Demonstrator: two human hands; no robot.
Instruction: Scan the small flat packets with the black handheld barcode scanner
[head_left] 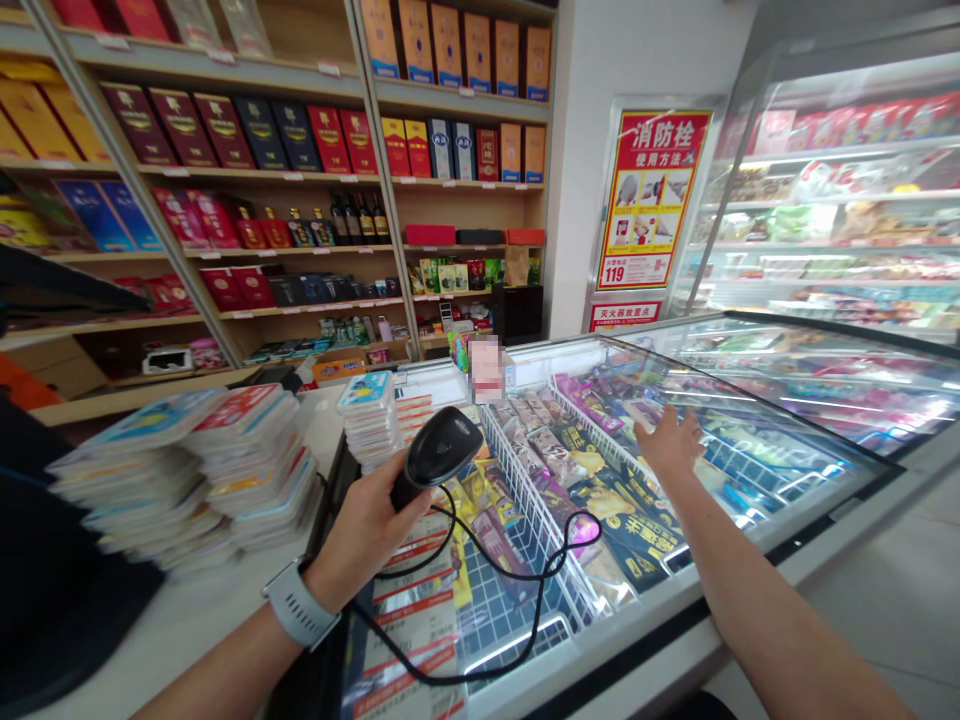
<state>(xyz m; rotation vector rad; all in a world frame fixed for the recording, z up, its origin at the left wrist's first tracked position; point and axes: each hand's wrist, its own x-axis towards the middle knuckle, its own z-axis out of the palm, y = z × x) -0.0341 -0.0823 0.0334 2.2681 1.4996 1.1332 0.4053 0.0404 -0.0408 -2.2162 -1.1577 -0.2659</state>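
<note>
My left hand point(367, 535), a watch on its wrist, is wrapped round the handle of a black barcode scanner point(444, 443). The scanner's cable point(536, 610) loops down over the glass at the near end of a chest freezer point(757, 590). Farther right, my right hand point(671, 440) stretches over the freezer with its fingers apart. Below and around it lie wrapped frozen treats in white wire baskets point(536, 520). A pale packet point(649, 412) shows just beside its fingertips; whether they touch it I cannot tell.
Several stacks of flat plastic-cased items point(247, 460) stand on the white counter point(225, 620) at left. A smaller stack point(369, 415) sits by the freezer's corner. Printed price tags point(409, 640) line its near end. Behind are shelves of boxed goods point(300, 135) and a lit display fridge point(847, 200).
</note>
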